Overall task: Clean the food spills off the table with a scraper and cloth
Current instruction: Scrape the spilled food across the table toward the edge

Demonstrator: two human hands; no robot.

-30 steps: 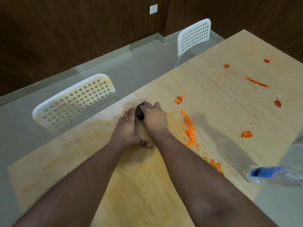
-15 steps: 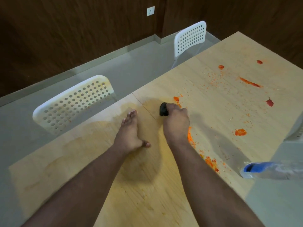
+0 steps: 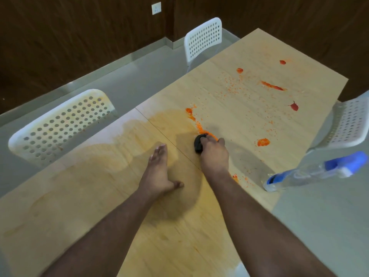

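The scraper is a small black rounded tool at the centre of the frame, mostly hidden, set on the table against the lower end of an orange crumb streak that runs up and left from it. The table is pale wood, with a darker wet-looking stain across its middle. Red and orange blobs and fine crumbs scatter over its upper right part. No cloth can be made out.

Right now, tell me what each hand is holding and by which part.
The right hand grips the black scraper around its rounded handle; the blade end is hidden. The left hand holds nothing and rests flat on the table.
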